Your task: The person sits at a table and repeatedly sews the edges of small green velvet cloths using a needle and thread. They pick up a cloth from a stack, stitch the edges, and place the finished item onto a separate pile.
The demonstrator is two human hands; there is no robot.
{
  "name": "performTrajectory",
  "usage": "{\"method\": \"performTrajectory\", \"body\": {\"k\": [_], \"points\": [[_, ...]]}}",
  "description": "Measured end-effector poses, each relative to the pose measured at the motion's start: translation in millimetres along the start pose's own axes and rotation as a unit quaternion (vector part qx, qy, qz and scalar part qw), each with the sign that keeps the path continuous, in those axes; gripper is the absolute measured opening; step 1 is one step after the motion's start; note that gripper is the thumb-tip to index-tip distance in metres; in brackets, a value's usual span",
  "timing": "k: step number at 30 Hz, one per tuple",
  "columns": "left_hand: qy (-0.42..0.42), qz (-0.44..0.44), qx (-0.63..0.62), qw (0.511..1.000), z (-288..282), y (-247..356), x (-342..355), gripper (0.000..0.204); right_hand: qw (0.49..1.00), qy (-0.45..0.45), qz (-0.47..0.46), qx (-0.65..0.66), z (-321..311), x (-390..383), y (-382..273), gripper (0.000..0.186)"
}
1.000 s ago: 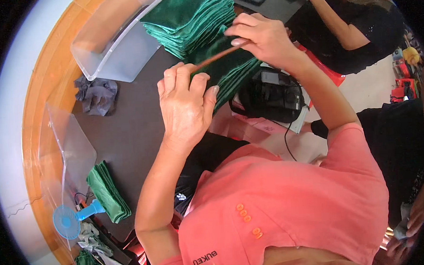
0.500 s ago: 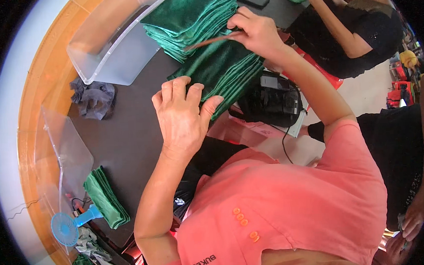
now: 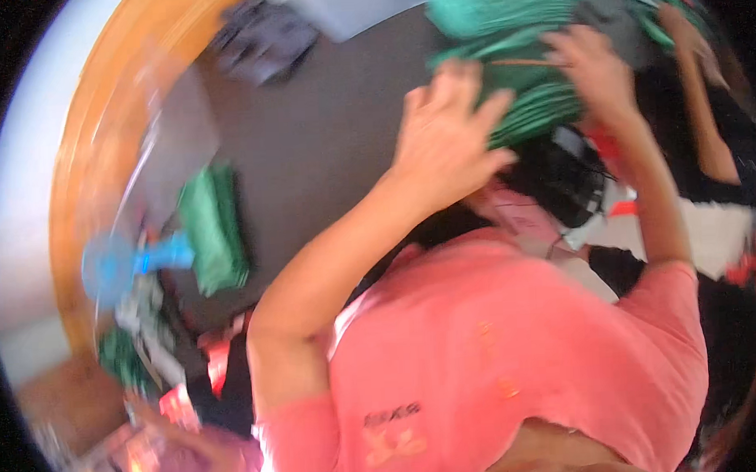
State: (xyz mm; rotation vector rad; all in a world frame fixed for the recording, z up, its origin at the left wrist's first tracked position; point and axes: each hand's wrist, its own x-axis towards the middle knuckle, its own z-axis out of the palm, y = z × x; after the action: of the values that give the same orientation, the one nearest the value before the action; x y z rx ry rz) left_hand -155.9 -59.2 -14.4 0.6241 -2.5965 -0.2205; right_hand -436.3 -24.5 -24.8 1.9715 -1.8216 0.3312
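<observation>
A stack of folded dark green velvet cloth (image 3: 531,103) lies between my hands, its layered edges toward me. My left hand (image 3: 445,140) rests at the stack's left edge, fingers spread and holding nothing. At the right end is my right hand (image 3: 597,79), its fingers closed on a thin brown stick (image 3: 518,62) that points left across the cloth. Blur hides the exact grip. Right behind, a lighter-looking green cloth stack (image 3: 503,7) touches or nearly touches the near one.
On the dark table (image 3: 306,129) stand a small green cloth bundle (image 3: 215,230), a blue fan (image 3: 109,269), crumpled dark material (image 3: 264,43) and a translucent bin (image 3: 359,5). A black bag (image 3: 561,182) sits below the stack's right end. Another person's arm (image 3: 702,112) is at far right.
The whole view has swung, so the stacks and hands appear farther right and the bin is mostly out of the picture. My left hand's fingers have spread; the stick stays in my right.
</observation>
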Motion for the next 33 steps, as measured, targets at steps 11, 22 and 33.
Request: {"method": "performTrajectory", "body": {"k": [11,22,33], "points": [[0.247,-0.419,0.133,0.864,-119.5,-67.7,-180.7,0.017,0.503,-0.395,0.146,0.754,-63.9,-26.4,-167.1,0.03],[0.241,-0.524,-0.137,0.805,-140.5,-124.7,-217.1,0.01,0.488,-0.469,0.036,0.735,-75.2,28.3,-277.9,0.035],[0.213,-0.464,-0.11,0.853,-149.8,-121.8,-212.5,0.007,0.533,-0.486,0.029,0.692,-67.8,52.6,-298.3,0.033]]}}
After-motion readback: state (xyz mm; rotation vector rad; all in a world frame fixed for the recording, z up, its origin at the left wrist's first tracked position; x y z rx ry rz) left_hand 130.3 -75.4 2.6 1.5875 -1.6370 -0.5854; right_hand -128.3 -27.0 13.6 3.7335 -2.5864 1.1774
